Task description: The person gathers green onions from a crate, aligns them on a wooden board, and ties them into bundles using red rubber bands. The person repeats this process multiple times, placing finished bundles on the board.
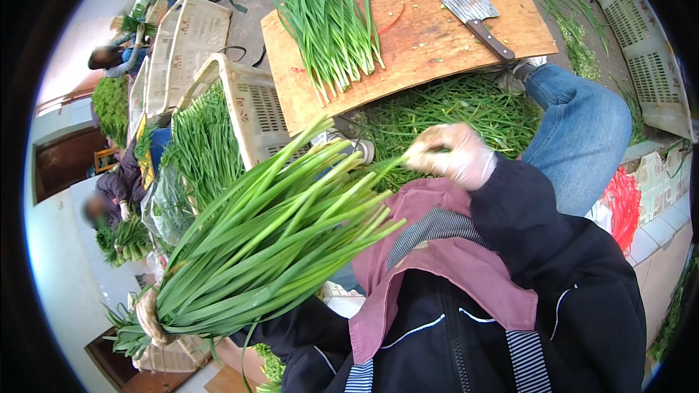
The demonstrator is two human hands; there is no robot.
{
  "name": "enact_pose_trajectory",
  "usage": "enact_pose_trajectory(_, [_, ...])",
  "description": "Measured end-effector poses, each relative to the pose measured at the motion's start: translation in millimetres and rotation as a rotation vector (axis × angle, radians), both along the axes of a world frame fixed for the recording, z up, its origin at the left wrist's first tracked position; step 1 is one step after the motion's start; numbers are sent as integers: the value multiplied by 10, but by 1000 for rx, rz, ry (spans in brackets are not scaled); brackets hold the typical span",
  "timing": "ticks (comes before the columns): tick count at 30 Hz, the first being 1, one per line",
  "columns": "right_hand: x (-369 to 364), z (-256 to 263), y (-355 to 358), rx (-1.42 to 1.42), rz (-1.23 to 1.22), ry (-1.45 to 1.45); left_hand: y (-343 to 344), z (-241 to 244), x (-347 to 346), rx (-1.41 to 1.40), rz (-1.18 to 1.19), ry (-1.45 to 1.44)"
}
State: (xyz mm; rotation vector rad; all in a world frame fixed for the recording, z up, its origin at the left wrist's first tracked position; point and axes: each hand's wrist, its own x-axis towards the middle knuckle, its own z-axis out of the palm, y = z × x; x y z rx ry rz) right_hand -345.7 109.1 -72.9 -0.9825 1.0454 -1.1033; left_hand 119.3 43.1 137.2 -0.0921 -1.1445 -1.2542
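Note:
My left hand, in a soiled glove, grips a large bunch of garlic chives near its leafy end; the pale stalk ends point towards my right hand. My right hand, gloved and blurred by motion, is at the stalk side, with its fingertips pinched at a thin green blade. A smaller pile of chives lies on the wooden board in front of me. A cleaver with a wavy blade and a wooden handle rests at the board's right side.
Loose green trimmings cover the floor under the board. Left of it stands a plastic crate of chives, with more crates behind. Another crate is at the right, above red plastic ties. Several people work at the far left.

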Motion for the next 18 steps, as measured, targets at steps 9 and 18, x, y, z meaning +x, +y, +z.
enact_pose_trajectory(9, [-347, -249, 13, -210, 2, 1033, -134, -318, 26, -214, 512, -231])
enact_pose_trajectory(18, [561, 467, -271, -59, 92, -522, -179, -421, -287, -9, 447, -199])
